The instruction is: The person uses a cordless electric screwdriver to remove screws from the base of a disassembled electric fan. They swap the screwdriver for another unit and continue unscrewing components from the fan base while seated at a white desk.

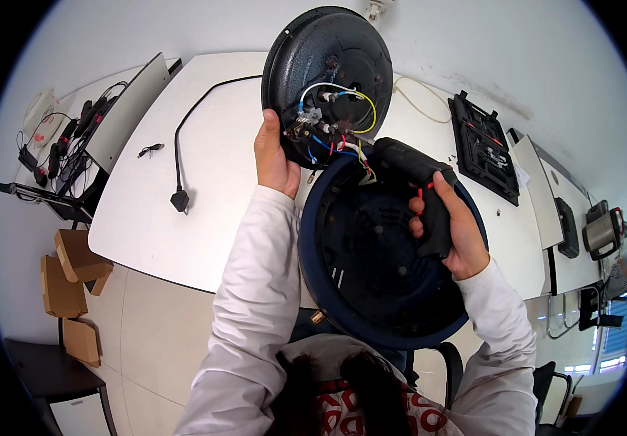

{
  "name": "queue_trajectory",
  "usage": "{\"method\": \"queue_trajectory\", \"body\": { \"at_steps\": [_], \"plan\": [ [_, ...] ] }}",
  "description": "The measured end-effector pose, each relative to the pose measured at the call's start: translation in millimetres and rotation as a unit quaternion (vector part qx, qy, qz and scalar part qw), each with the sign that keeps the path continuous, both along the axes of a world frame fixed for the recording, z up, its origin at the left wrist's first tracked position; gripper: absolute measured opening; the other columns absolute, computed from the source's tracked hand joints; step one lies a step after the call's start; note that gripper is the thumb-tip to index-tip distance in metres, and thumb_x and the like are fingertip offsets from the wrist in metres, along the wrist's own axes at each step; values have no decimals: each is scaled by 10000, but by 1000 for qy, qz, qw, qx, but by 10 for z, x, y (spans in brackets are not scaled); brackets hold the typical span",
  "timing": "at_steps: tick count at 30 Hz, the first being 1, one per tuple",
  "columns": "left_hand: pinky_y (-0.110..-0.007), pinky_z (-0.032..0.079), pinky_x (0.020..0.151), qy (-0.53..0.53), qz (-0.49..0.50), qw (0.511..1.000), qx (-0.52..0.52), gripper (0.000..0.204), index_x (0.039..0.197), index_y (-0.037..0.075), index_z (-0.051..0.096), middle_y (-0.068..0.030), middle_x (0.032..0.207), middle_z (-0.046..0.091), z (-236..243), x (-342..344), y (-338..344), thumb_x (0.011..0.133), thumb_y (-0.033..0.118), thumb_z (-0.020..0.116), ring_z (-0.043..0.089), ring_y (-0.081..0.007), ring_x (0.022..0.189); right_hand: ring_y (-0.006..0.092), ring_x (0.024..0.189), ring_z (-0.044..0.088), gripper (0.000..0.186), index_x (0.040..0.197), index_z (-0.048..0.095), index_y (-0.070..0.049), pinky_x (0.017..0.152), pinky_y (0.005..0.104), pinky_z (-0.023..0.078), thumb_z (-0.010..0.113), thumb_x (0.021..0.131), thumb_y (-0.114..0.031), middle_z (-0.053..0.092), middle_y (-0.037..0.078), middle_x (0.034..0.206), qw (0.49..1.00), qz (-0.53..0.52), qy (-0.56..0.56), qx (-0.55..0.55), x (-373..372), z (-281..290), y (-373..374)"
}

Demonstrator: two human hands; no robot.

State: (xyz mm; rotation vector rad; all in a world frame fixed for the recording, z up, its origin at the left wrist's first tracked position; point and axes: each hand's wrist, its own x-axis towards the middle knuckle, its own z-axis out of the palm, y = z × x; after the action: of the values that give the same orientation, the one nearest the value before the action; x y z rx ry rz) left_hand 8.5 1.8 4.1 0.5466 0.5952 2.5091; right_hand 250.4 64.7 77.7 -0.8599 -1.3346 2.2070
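My left hand (276, 158) grips the lower left edge of a round black metal plate (361, 51), tilted up on edge. Its underside shows blue, yellow, white and red wires (375, 109) around terminals and a small bracket. In my right hand (459, 229) is a black cordless screwdriver (408, 161) with a red trigger, fingers wrapped round its handle. The screwdriver's nose points left at the wired part of the plate; whether its tip touches a screw is hidden. Below both hands sits a dark blue round appliance housing (310, 254), its open side up, with wires reaching over its far rim.
A black cord with a plug (179, 200) lies on the white table (139, 232), beside a small coiled cable (151, 150). At the right lies an open black tool case (484, 149). Cardboard boxes (63, 287) are on the floor at the left. A person (622, 276) sits far right.
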Motion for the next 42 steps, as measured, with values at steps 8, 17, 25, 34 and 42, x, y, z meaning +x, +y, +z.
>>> {"method": "queue_trajectory", "body": {
  "at_steps": [8, 17, 25, 34, 42],
  "plan": [
    [-295, 477, 833, -1, -8, 1000, 1, 522, 1102, -16, 517, -92, 1060, 593, -6, -18, -1, 855, 443, 540, 582, -164, 941, 133, 533, 527, 402, 1076, 489, -28, 470, 196, 457, 465, 914, -395, 520, 36, 724, 999, -26, -14, -13, -47, 42, -91],
    [-304, 469, 850, 6, -2, 1000, -1, 556, 1135, -30, 494, -108, 1087, 579, 28, 8, -25, 858, 451, 531, 574, -175, 967, 110, 586, 517, 425, 1104, 442, 29, 513, 204, 484, 506, 905, -341, 515, 31, 757, 973, -31, 73, -217, -66, 117, -140],
    [-303, 467, 850, 12, -7, 1000, 0, 566, 1143, -32, 489, -107, 1089, 578, 25, 6, -17, 853, 452, 539, 574, -175, 964, 108, 605, 515, 429, 1115, 432, 44, 521, 207, 491, 502, 908, -326, 511, 32, 765, 978, -6, 80, -192, -35, 67, -116],
    [-299, 473, 840, 5, -5, 1000, -2, 563, 1140, -26, 493, -100, 1086, 581, 26, 2, -21, 850, 455, 542, 578, -173, 951, 108, 663, 528, 424, 1133, 414, 50, 589, 215, 496, 526, 899, -285, 520, 36, 817, 950, 12, 125, -285, -31, 100, -106],
    [-307, 477, 838, -5, -7, 1000, 7, 567, 1138, -30, 490, -106, 1080, 581, 5, -19, -6, 850, 456, 538, 580, -181, 948, 162, 784, 552, 400, 1131, 403, 42, 692, 262, 518, 541, 885, -243, 523, 90, 968, 897, -32, 191, -396, -101, 215, -243]
  ]
}}
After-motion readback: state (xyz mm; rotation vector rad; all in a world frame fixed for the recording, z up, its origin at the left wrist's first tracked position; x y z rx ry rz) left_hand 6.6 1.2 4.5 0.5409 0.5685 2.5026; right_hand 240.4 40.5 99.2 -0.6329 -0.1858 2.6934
